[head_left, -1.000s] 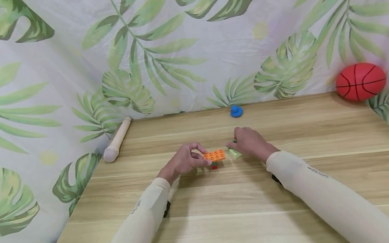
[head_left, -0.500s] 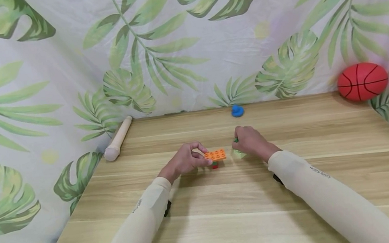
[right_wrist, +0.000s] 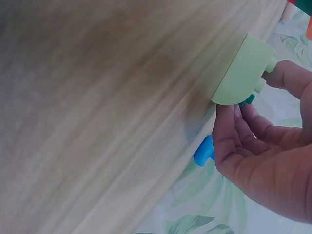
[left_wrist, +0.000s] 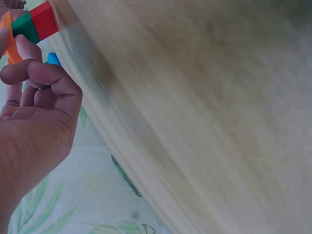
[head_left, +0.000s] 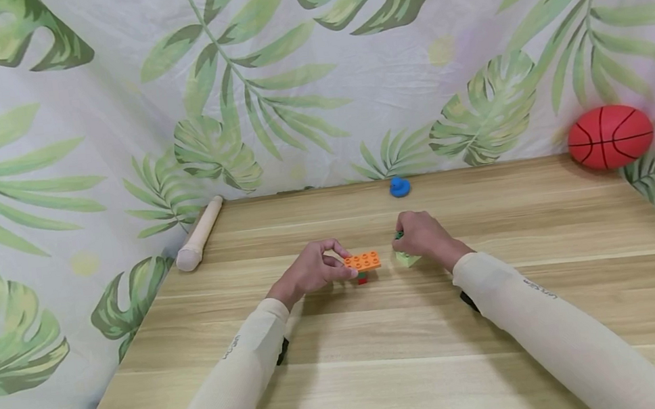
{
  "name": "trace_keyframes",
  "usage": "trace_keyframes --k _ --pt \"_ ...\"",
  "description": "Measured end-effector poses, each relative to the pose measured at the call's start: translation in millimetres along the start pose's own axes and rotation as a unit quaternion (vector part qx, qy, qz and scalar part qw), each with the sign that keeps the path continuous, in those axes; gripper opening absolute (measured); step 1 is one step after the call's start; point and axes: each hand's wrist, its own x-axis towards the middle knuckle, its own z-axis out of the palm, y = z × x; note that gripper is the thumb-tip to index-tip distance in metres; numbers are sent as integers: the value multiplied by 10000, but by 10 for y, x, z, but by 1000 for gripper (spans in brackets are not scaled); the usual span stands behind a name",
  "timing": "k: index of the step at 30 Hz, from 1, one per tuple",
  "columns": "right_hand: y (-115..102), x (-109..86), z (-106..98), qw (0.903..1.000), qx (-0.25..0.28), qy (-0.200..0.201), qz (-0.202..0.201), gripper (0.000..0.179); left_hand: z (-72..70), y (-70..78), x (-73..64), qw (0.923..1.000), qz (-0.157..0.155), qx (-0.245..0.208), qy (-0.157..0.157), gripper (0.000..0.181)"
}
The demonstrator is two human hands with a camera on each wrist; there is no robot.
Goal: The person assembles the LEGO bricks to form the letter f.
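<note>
My left hand (head_left: 313,267) pinches an orange toy brick plate (head_left: 362,261) with thumb and fingers. Under the plate, a green brick (left_wrist: 25,27) and a red brick (left_wrist: 45,20) are stacked, as the left wrist view shows. To the right, my right hand (head_left: 423,235) pinches a light green toy brick (right_wrist: 246,73) with a rounded side and studs, at the tabletop. A bit of a dark green brick (right_wrist: 247,100) shows behind it, mostly hidden by fingers; whether the two are joined I cannot tell.
On the wooden table (head_left: 361,378), a blue toy duck (head_left: 400,187) sits near the back edge. A beige microphone-shaped object (head_left: 199,235) lies at the back left, a red basketball (head_left: 610,137) at the back right. Leaf-print cloth (head_left: 288,80) hangs behind.
My right hand has shifted slightly to the right along with the light green brick, which has turned a little. The left hand and its brick stack have hardly moved.
</note>
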Motion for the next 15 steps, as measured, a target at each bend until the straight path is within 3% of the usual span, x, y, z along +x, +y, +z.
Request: trace_keyframes --k 10,15 --pt "3 -2 -15 10000 68 9 15 18 4 10 -3 10000 -24 -20 0 29" --pt "5 -1 -13 10000 79 7 22 12 6 8 -8 10000 -39 -25 5 28"
